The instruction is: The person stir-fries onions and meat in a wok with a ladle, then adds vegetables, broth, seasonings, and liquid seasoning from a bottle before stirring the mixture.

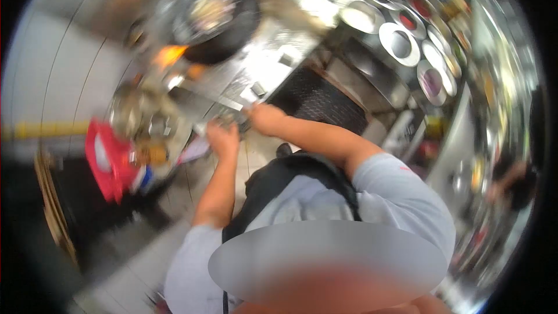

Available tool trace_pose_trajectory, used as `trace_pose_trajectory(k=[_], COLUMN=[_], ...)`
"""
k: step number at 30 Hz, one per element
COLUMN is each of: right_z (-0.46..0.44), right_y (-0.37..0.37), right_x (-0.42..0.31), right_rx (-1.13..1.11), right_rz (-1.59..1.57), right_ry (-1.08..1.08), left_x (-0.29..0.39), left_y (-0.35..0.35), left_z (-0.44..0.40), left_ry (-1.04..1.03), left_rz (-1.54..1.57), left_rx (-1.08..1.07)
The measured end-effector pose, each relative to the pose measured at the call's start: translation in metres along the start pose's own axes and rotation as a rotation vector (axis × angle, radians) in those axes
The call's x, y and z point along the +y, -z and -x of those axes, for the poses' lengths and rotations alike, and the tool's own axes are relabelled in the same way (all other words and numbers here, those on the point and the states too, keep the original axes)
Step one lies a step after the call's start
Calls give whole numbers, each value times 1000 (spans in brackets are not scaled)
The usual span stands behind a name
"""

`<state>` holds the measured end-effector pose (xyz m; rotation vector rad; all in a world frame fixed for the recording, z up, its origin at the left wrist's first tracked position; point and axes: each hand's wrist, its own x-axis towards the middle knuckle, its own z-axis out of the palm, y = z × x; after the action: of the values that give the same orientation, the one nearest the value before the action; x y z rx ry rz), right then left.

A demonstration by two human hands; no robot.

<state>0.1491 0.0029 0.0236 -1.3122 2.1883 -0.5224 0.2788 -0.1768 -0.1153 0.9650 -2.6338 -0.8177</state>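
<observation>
My right hand [264, 117] is closed around the near end of a long metal-handled utensil [209, 96]. Its far end lies by the stove, too blurred to name as ladle or spatula. Just left of it and lower, my left hand [222, 136] has its fingers curled at a small greyish thing [231, 118] by the counter's front edge; what that is stays unclear. Beyond both hands a dark wok [232, 38] with pale food [212, 11] in it sits over an orange flame [170, 56].
A metal counter [279, 38] runs right of the wok. Several white-rimmed bowls [400, 45] stand in rows at upper right. Left are a red plastic bag [104, 163] and blurred containers [157, 122]. A black perforated mat [317, 102] lies beyond my right forearm. Another person's arm [508, 180] shows far right.
</observation>
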Motion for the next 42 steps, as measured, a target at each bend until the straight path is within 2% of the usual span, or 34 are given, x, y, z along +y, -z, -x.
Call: trace_pose_trajectory(k=[1, 2, 3, 4, 5, 6, 8, 10, 12, 13, 15, 17, 18, 19, 20, 21, 22, 24, 26, 29, 30, 31, 32, 33, 34, 35, 36, 37, 38, 40, 42], right_z=[10, 27, 37, 41, 72, 95, 153, 199, 258, 312, 345, 446, 482, 521, 570, 599, 624, 660, 680, 676, 666, 655, 638, 614, 592, 580, 536, 511, 498, 468, 439], right_y=[-3, -15, -41, -75, -63, -70, -79, -110, -157, -171, -287, -313, -379, -407, -385, -417, -455, -519, -562, -561, -555, -540, -546, -528, -490, -457, -472, -427, -386, -313, -282], right_x=[5, 16, 34, 58, 56, 63, 75, 98, 121, 105, 165, 121, 118, 87, 38, 14, -1, -33, -48, -42, -27, -7, 20, 47, 69, 79, 119, 125, 124, 105, 118], right_rx=[-66, 39, 16, 78, 7, -11, 0, -99, 1, 144, 204, 132, 290, 359, 336, 438, 439, 446, 351, 275, 322, 285, 432, 460, 350, 393, 399, 188, 113, 193, 233], right_rz=[191, -62, -199, -2, -97, -130, -166, -170, -234, -474, -584, -465, -552, -560, -680, -664, -693, -721, -751, -772, -736, -665, -640, -760, -526, -824, -633, -733, -691, -526, -577], right_ry=[4, -124, -132, -30, -202, -289, -296, -384, -383, -410, -531, -794, -1007, -1329, -1429, -1597, -1773, -1968, -1963, -1900, -1876, -1690, -1530, -1434, -957, -919, -699, -749, -694, -782, -675], left_x=[-16, -33, -46, -46, -57, -73, -88, -94, -64, -53, -27, -1, 12, 25, 37, 48, 60, 85, 110, 148, 159, 170, 178, 186, 192, 193, 194, 197, 203, 200, 196], left_y=[-11, -26, -31, -22, -33, -50, -56, -66, -66, -64, -65, -71, -73, -77, -77, -79, -82, -82, -81, -74, -72, -72, -73, -73, -75, -76, -73, -73, -74, -54, -21], left_z=[7, 6, 4, 5, 4, 0, -26, -46, -43, -41, -30, -15, -6, 3, 8, 15, 24, 36, 50, 81, 97, 115, 134, 152, 171, 193, 212, 227, 238, 241, 229], left_ry=[-165, -223, -282, -323, -475, -527, -654, -481, -435, -413, -426, -465, -492, -519, -549, -577, -599, -653, -687, -736, -750, -765, -780, -797, -805, -806, -808, -819, -837, -840, -774], left_rz=[-225, -387, -264, -191, -218, -263, -158, -284, -324, -344, -346, -339, -327, -311, -285, -258, -233, -166, -116, -80, -73, -75, -78, -86, -92, -97, -102, -99, -87, -72, -66], left_rx=[172, 296, 317, 200, 271, 321, 309, 312, 297, 284, 234, 175, 133, 87, 28, -37, -107, -267, -430, -669, -759, -853, -946, -1041, -1140, -1218, -1275, -1330, -1373, -1354, -1200])
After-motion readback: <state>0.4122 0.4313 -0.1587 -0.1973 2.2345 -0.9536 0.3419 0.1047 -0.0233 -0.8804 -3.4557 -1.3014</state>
